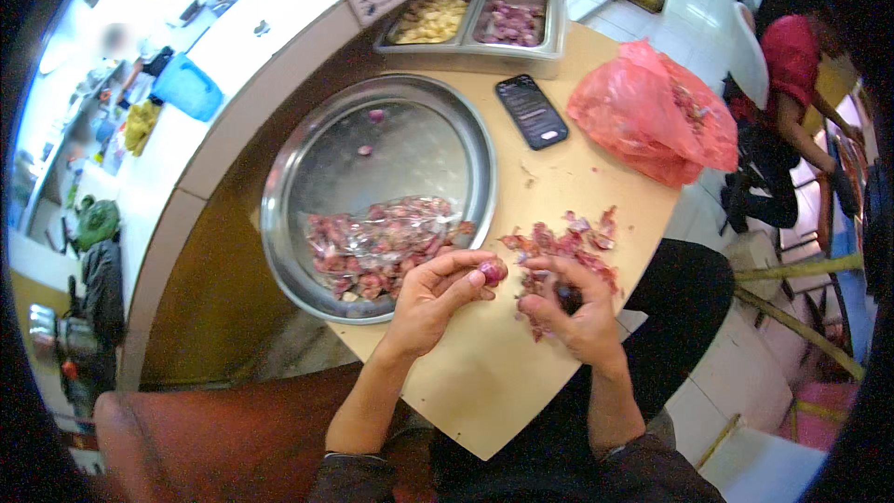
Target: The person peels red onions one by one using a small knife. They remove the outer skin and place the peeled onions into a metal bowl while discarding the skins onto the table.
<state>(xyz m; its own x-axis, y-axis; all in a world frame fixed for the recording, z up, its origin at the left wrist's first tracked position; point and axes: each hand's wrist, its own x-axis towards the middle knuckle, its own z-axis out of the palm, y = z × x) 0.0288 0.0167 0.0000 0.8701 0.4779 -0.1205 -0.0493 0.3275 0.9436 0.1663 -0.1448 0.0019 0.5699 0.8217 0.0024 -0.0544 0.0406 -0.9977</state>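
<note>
Between the thumb and fingers of my left hand [433, 300] is a small purple shallot [493, 271], held just off the right rim of a round steel tray [377, 154]. My right hand [576, 314] is curled over a pile of shallot skins [559, 241], thumb and forefinger apart. A dark object [569, 299], too blurred to name, sits within its curled fingers. In the tray's near part lie many unpeeled shallots [370, 283], some under a clear plastic bag [391, 220]. Two small peeled pieces [364, 150] rest farther back in the tray.
A two-part steel container [475, 52] at the back holds peeled garlic [433, 17] and peeled shallots [513, 22]. A phone [532, 112] and a red plastic bag [649, 119] lie on the table [489, 377]. A tiled counter [279, 56] borders the left; a person [789, 84] sits at right.
</note>
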